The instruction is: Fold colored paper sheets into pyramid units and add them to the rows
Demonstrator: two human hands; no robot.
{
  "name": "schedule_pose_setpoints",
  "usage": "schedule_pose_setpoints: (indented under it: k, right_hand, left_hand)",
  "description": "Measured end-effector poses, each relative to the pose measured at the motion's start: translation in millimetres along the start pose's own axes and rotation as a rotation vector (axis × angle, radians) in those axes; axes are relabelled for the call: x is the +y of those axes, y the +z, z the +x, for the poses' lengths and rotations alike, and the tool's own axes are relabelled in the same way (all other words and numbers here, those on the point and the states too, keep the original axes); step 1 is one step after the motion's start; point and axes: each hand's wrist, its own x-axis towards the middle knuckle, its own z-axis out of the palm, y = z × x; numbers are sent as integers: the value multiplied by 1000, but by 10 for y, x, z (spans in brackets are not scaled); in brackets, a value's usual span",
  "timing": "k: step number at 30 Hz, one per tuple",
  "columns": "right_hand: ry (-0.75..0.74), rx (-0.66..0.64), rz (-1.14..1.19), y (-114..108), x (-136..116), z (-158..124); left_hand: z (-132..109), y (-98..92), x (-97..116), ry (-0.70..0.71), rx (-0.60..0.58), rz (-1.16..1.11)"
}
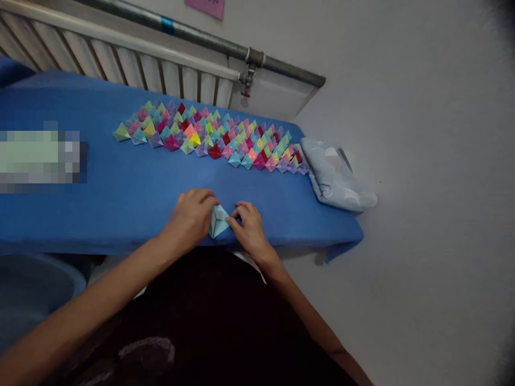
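Apparently folding a pale-blue, diamond-shaped paper piece (219, 222) at the near edge of the blue cloth-covered table (120, 203), next likely calling for firm creasing. Holding its left side with the nearly closed left hand (193, 212), pinching its right corner with the curled right hand (248, 226), angling both wrists inward

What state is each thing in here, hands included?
Pale blue paper: folded, between the hands.
Left hand: fingers curled at the paper's left side.
Right hand: pinching its right corner.
Paper pieces: folded, in close rows.
Grey-blue cloth: folded.
Blue cover: spread, one corner hanging.
Red-handled valve: too small to tell.
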Motion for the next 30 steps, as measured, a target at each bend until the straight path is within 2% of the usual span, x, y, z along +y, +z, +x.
schedule_pose_setpoints:
  k: [3,5,9,11,13,17,19,25,30]
  right_hand:
    - [-11,2,-5,3,17,-4]
    - [-16,-1,-3,4,20,-7]
    - [-7,7,22,-6,-4,-8]
    - [5,5,22,-17,-23,-6]
    - [14,-7,10,-28,-39,-4]
    - [21,-11,-7,-35,-49,1]
    - [23,-10,-2,-31,-46,1]
    - [54,-27,0,-51,-58,-5]
    - [81,-56,-23,-102,-44,-6]
  left_hand:
    - [-51,70,316,181,-28,14]
    - [-91,71,385,210,-10,57]
    - [-120,-63,281,55,176,90]
    - [-105,-115,221,20,205,81]
    - [-90,-106,195,79,122,64]
    - [-99,35,162,198,-155,61]
    - [-125,95,105,216,-212,78]
    - [-237,139,-180,326,-134,72]
    - [-289,138,-305,315,-127,40]
